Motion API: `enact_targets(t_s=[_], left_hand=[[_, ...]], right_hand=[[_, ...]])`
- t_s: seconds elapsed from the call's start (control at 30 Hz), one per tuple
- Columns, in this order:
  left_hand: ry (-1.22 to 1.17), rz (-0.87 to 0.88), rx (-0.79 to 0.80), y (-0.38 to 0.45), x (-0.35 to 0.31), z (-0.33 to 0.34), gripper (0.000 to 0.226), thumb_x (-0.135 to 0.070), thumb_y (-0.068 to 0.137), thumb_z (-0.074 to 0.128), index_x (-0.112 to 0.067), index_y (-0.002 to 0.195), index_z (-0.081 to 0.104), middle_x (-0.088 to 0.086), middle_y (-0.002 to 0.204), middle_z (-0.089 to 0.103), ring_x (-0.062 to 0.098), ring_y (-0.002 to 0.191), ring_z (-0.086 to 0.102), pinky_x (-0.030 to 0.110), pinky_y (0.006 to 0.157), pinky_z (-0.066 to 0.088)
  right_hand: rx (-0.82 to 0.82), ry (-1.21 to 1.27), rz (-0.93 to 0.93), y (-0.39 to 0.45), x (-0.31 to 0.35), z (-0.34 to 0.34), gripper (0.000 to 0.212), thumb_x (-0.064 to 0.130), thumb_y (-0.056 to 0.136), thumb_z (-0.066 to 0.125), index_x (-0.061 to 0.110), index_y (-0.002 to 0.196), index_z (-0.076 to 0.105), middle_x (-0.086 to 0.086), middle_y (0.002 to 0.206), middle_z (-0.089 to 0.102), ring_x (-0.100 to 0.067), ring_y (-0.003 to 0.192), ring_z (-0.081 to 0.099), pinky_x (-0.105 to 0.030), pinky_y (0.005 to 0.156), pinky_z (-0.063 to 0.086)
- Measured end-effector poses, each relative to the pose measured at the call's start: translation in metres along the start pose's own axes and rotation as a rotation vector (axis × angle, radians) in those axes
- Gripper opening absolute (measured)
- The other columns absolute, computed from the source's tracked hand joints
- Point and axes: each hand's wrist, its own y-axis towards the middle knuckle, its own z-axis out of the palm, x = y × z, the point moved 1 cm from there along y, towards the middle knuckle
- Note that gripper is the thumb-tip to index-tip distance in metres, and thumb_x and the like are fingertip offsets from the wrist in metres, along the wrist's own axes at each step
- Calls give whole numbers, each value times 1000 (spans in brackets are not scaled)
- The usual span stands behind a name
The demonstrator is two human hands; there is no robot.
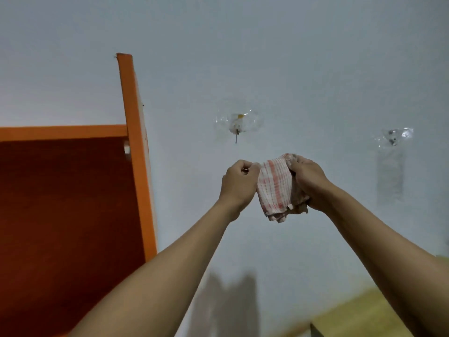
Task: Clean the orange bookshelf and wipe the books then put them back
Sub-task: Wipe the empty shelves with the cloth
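Observation:
The orange bookshelf [136,152] stands at the left, its upright side panel rising against the pale wall; the compartment I can see holds no books. A white cloth with red checks [275,188] hangs bunched between my two raised hands, right of the shelf and in front of the wall. My left hand [239,183] pinches the cloth's left edge with closed fingers. My right hand [309,181] grips its right side and top corner. No books are in view.
Two clear adhesive hooks are stuck on the wall, one [237,125] just above my hands and another [393,138] further right. A yellowish wooden surface [359,314] shows at the bottom right.

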Motion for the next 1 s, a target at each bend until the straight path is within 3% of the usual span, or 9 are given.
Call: enact_targets(t_s=[0.17, 0.23, 0.33, 0.4, 0.5, 0.73, 0.8, 0.87, 1.0], left_hand=[[-26, 1, 29, -91, 4, -9, 20, -34, 99, 54, -16, 94, 63, 1, 89, 70, 20, 86, 69, 36, 77, 60], [82, 75, -21, -127, 2, -20, 17, -31, 99, 55, -17, 93, 63, -6, 82, 67, 7, 76, 63, 25, 71, 53], [166, 149, -87, -175, 3, -42, 14, -27, 97, 57, -16, 90, 62, -9, 75, 63, 6, 70, 58, 22, 65, 46], [197, 154, -115, -201, 5, -59, 14, -25, 95, 59, -14, 87, 62, -9, 68, 59, 8, 65, 55, 25, 62, 43], [243, 150, -179, -247, 8, -100, 15, -20, 93, 63, -11, 81, 61, -9, 59, 54, 8, 58, 49, 22, 56, 34], [404, -30, -138, -336, 47, -209, 15, -25, 94, 63, -21, 81, 63, -8, 65, 57, 4, 59, 48, 22, 57, 35], [469, -82, -87, -350, 58, -239, 9, -27, 96, 61, -24, 87, 64, -12, 73, 61, 0, 63, 53, 24, 62, 37], [546, -113, -88, -361, 71, -269, 7, -24, 96, 60, -23, 100, 66, -11, 86, 67, 8, 75, 61, 27, 72, 42], [777, -115, -162, -373, 96, -328, 24, -16, 94, 62, -17, 118, 65, 3, 119, 66, 23, 112, 62, 37, 99, 45]], right_hand=[[10, -65, 45, -90, -22, 1, 36, 29, 106, 34, 9, 104, 63, -7, 87, 68, -15, 63, 63, -22, 43, 46], [45, -16, 56, -127, -34, 7, 40, 37, 107, 34, 9, 102, 63, -10, 89, 69, -13, 67, 67, -23, 52, 48], [217, 198, 117, -183, -49, 22, 60, 59, 93, 52, 3, 115, 58, -21, 102, 65, -30, 85, 63, -39, 71, 45], [349, 339, 114, -219, -55, 37, 55, 43, 87, 68, 1, 120, 54, -21, 101, 66, -33, 82, 66, -38, 65, 52], [420, 417, 167, -278, -49, 78, 38, 15, 91, 67, -6, 120, 55, -30, 91, 67, -35, 63, 66, -32, 49, 49], [452, 617, 483, -361, -37, 166, 24, 17, 100, 52, 0, 110, 67, -19, 102, 74, -28, 84, 74, -35, 64, 60], [447, 602, 550, -368, -37, 188, 24, 15, 102, 49, -2, 109, 66, -18, 100, 75, -27, 81, 75, -32, 59, 60], [408, 400, 483, -366, -36, 205, 25, 14, 103, 48, -4, 112, 63, -17, 96, 73, -25, 73, 73, -29, 50, 54], [242, -173, -51, -329, -20, 224, 11, 16, 97, 52, 12, 102, 62, -4, 93, 71, -30, 86, 68, -38, 68, 53]])
